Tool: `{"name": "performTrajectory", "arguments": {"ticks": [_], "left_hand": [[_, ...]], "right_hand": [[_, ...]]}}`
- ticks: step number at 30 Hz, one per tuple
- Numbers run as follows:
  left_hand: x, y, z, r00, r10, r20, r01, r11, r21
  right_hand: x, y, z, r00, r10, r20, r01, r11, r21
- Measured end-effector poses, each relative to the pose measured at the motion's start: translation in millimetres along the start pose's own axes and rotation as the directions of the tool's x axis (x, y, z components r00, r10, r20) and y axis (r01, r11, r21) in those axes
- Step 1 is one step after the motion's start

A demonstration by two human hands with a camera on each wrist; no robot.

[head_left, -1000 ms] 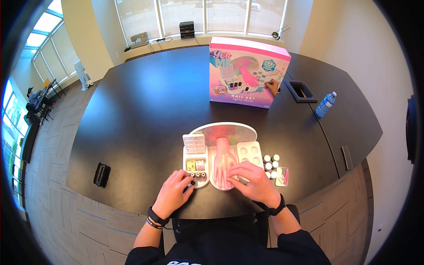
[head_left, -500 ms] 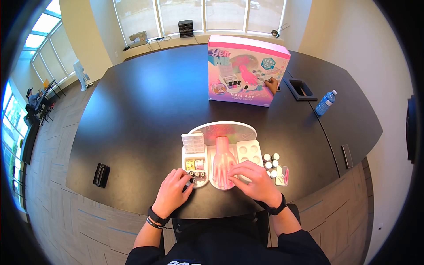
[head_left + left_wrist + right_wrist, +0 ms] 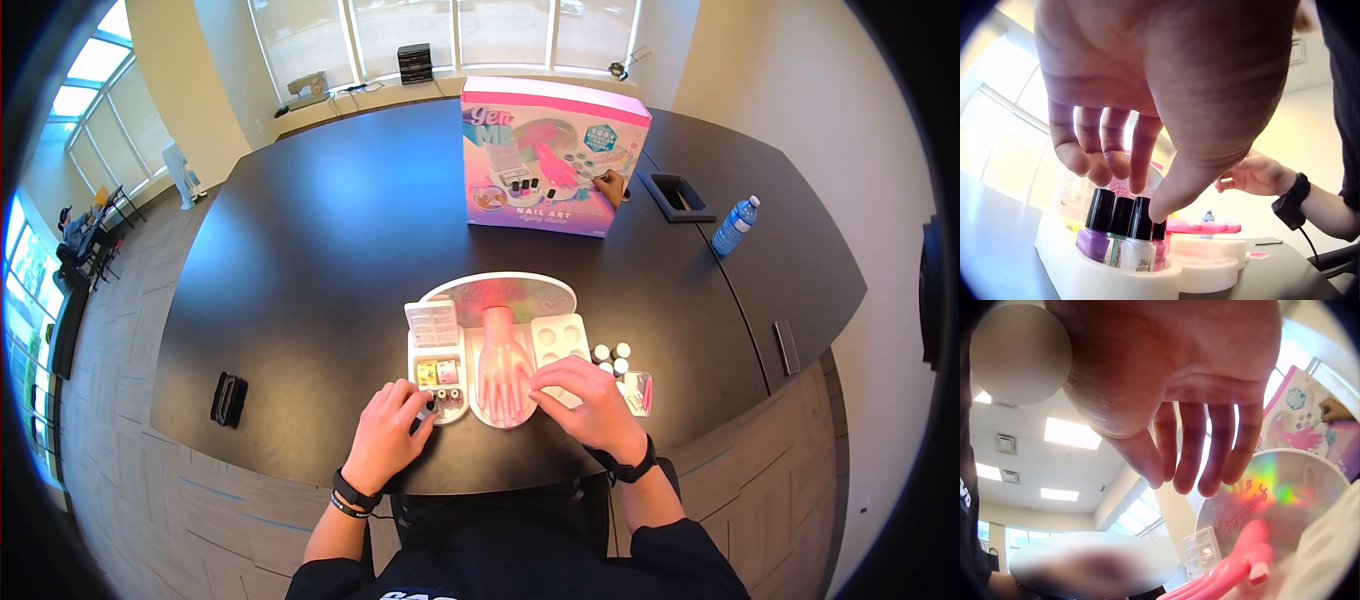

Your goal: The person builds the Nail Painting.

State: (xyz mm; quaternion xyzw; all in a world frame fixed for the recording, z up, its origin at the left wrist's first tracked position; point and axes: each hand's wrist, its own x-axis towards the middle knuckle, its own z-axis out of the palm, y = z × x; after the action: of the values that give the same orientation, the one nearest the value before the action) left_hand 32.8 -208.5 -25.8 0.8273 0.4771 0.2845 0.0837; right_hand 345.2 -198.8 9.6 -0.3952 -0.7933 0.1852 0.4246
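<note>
The left hand hovers at the front of the white tray, its fingers loosely bent. In the left wrist view the thumb lies against the black cap of a white polish bottle, beside a purple bottle and others; the other fingertips hang above the caps. To the right of the pink model hand, the right hand is held with thumb and index tips close together. Nothing shows between them in the right wrist view, where the model hand lies below.
White-capped jars and a small clear tray with pink pieces stand to the right. Behind are a nail art box and a water bottle. A black case lies at the left. A person sits far left.
The right hand has moved right, off the model hand's fingers. The left hand stays by the polish bottles, and the head view has shifted slightly.
</note>
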Motion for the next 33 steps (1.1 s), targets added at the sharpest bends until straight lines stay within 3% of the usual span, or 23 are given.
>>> {"name": "performTrajectory", "arguments": {"ticks": [8, 18, 20, 33], "left_hand": [[4.3, -0.1, -2.3, 0.999, 0.019, -0.037, -0.021, 0.999, -0.049], [17.2, 16.2, -2.4, 0.996, 0.071, -0.061, -0.075, 0.994, -0.077], [19.3, 17.9, 0.9, 0.992, 0.096, -0.078, -0.102, 0.992, -0.075], [23.4, 18.8, 8.8, 0.992, 0.105, -0.077, -0.11, 0.992, -0.059]], "right_hand": [[-5.8, 10.8, -21.0, 0.996, 0.059, -0.074, -0.065, 0.995, -0.081], [-18.2, 37.3, -56.2, 0.95, 0.226, -0.218, -0.267, 0.946, -0.183], [-22.3, 47.6, -64.5, 0.939, 0.234, -0.253, -0.302, 0.912, -0.277], [-45.1, 110.6, -77.6, 0.852, 0.5, -0.157, -0.518, 0.76, -0.393]]}}
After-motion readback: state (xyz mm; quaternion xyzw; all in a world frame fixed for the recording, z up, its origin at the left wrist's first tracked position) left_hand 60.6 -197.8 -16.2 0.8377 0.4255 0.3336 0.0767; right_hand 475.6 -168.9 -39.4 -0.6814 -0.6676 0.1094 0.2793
